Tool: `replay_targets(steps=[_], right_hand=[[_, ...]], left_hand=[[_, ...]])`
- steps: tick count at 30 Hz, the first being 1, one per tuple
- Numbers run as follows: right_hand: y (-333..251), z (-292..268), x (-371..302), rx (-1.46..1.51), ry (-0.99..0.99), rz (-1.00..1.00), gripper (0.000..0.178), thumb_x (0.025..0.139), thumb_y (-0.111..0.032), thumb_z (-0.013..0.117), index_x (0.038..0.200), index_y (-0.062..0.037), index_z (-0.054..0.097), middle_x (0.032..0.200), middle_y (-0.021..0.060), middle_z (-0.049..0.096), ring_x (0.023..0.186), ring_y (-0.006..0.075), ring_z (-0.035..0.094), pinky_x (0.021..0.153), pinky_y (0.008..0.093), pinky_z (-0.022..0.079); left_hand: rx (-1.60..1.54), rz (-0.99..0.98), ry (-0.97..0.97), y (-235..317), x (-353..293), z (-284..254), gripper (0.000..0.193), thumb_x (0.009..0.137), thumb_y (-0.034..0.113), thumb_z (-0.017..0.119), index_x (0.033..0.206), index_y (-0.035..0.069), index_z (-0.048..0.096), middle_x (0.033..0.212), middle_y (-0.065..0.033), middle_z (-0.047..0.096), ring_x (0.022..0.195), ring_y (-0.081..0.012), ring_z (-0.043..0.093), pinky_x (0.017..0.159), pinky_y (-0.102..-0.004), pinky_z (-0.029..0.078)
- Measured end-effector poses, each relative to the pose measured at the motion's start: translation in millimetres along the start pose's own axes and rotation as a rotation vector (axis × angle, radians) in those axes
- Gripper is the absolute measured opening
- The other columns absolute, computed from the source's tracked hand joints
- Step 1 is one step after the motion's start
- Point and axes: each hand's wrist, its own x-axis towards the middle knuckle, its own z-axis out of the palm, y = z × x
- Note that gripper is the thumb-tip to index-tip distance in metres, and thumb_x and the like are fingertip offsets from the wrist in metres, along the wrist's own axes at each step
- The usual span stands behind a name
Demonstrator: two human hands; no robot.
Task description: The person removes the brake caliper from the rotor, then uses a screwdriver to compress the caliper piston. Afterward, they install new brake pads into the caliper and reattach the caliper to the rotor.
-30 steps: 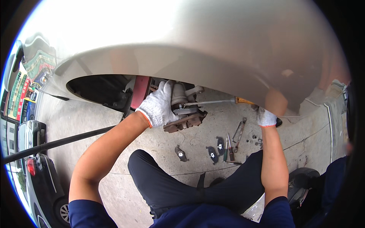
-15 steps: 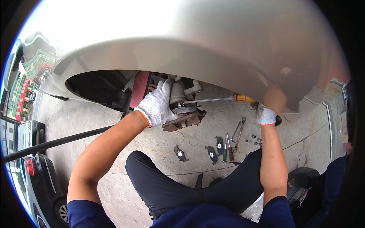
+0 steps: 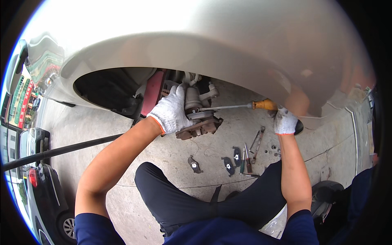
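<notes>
My left hand [image 3: 170, 112], in a white knitted glove with an orange cuff, grips the grey brake caliper [image 3: 192, 100] under the car's wheel arch. Its fingers reach over the caliper's near side; some are hidden. My right hand [image 3: 285, 121], in a dirtier matching glove, is closed at the butt end of a long screwdriver [image 3: 263, 105] with an orange handle. The screwdriver's shaft lies nearly level, its tip against the caliper just above a round grey piece. Below that sits a rusty brown bracket [image 3: 199, 128].
A silver fender [image 3: 196, 36] arches overhead. A long black bar [image 3: 73, 149] runs left beside a red jack-like part [image 3: 153, 93]. On the concrete lie several brake pads [image 3: 194, 165], two screwdrivers [image 3: 248, 160], a wrench [image 3: 258, 145] and small nuts [image 3: 272, 150]. Someone's dark clothing shows at right.
The view has shifted slightly. More of the screwdriver's orange handle shows beside my right hand. My left hand keeps its grip on the caliper.
</notes>
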Motion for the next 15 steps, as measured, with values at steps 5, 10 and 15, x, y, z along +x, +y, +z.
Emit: replay_targets(steps=[5,10,15], right_hand=[[82.4,19.5,15.4,-0.09,0.117,-0.164,0.025,0.106,-0.012,0.067,0.13,-0.0046,0.062,0.102,0.0085,0.07,0.066,0.0138,0.064,0.047,0.0306,0.05],[33.3,25.7,9.7,0.529,0.126,0.037,0.022,0.109,-0.015,0.065,0.128,-0.005,0.063,0.095,0.006,0.068,0.06,0.0143,0.061,0.046,0.0288,0.045],[39.3,27.2,4.7,1.28,-0.034,0.247,0.034,0.112,-0.028,0.055,0.134,-0.0014,0.06,0.108,0.0106,0.065,0.078,0.0238,0.06,0.061,0.0394,0.047]], left_hand=[[0.105,-0.066,-0.039,11.2,15.2,5.2,0.139,0.07,0.061,0.096,0.166,0.0,0.016,0.148,-0.0308,0.056,0.13,-0.0422,0.066,0.109,-0.0458,0.055],[0.074,-0.138,-0.157,8.8,12.5,-1.6,0.125,0.072,0.056,0.096,0.16,0.002,0.026,0.141,-0.0255,0.064,0.126,-0.0399,0.068,0.106,-0.0446,0.056],[0.181,0.003,-0.047,2.8,14.0,6.5,0.107,0.073,0.054,0.094,0.152,0.005,0.04,0.137,-0.0244,0.067,0.121,-0.0405,0.07,0.102,-0.045,0.057]])
